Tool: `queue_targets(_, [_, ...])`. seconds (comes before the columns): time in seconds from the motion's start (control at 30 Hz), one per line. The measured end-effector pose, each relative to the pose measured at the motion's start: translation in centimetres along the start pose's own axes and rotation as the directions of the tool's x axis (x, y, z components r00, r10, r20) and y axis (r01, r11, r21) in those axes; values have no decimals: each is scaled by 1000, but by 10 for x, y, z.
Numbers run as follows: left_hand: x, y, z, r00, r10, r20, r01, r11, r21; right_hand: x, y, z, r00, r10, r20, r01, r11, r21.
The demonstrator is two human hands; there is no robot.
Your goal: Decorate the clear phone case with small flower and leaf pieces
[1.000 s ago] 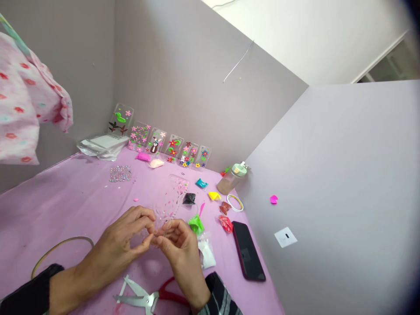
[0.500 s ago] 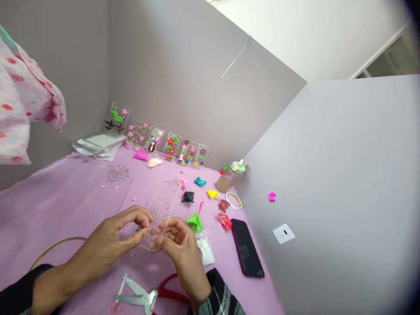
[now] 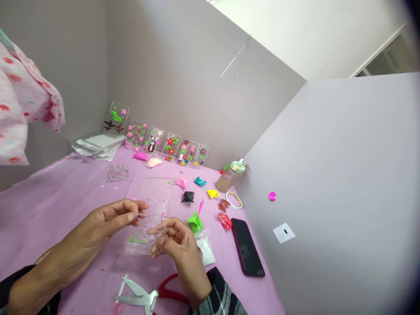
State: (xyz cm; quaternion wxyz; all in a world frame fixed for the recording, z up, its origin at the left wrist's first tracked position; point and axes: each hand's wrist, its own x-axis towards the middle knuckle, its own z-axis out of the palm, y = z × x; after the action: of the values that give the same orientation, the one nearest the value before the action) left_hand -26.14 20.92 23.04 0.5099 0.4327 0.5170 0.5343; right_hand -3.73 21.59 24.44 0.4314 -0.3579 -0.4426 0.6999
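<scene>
A clear phone case (image 3: 152, 210) with small green and pink bits on it lies flat between my hands, just above the pink table (image 3: 65, 197). My right hand (image 3: 177, 245) pinches its near right edge from below. My left hand (image 3: 108, 221) grips its left edge with thumb and fingertips. Both hands are closed on the case.
Decorated phone cases (image 3: 157, 144) lean on the back wall. Small clay packets (image 3: 195, 221) in several colours, a dark phone (image 3: 247, 251), a bottle (image 3: 231, 176), tape rolls (image 3: 234, 200), beads (image 3: 117, 173) and red-handled scissors (image 3: 151, 297) lie around. A grey partition (image 3: 328, 197) stands right.
The case has swung from pointing away and tilted to lying flat and broadside. My left hand has moved left along its edge.
</scene>
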Motion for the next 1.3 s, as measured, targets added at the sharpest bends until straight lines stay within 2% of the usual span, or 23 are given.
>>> queue_targets(0.2, [1,-5,-7,1000,-20,-9,15,932,-362,-2,-2,1,1000,-3,11,4,1000,-13])
queue_targets(0.33, [3,-11,-8,995,-96,-10,80,880,-468,-2,-1,1,998,38,53,-37,999,-20])
queue_targets(0.4, [3,-10,-7,993,-116,33,117,871,-478,-2,0,2,996,46,80,-47,999,9])
queue_targets(0.47, [2,-7,-5,994,-98,41,106,873,-475,-3,-1,2,996,28,79,-32,998,52])
queue_targets(0.57, [-1,-4,-5,1000,18,24,-8,934,-357,-3,-4,3,999,-16,36,12,995,102])
queue_targets(0.63, [-5,-7,-4,990,141,11,-138,980,-141,-3,-7,3,999,-42,-6,42,994,105])
queue_targets(0.7, [-10,-14,-2,961,278,-4,-276,955,104,-3,-7,1,996,-75,-58,79,994,79])
queue_targets(0.77, [-15,-20,2,912,409,14,-398,878,268,-3,-6,0,987,-109,-114,114,993,32])
queue_targets(0.93, [-19,-13,20,742,662,103,-640,655,400,-6,-3,-1,968,-190,-164,178,980,-88])
queue_targets(1.03, [-17,-5,27,665,730,159,-712,555,430,-8,-2,1,961,-228,-154,211,970,-119])
queue_targets(1.13, [-16,-6,30,610,767,200,-754,482,447,-10,-2,3,964,-225,-143,209,971,-120])
queue_targets(1.3, [-17,-12,29,582,791,189,-759,445,475,-11,-1,5,970,-209,-127,195,974,-115])
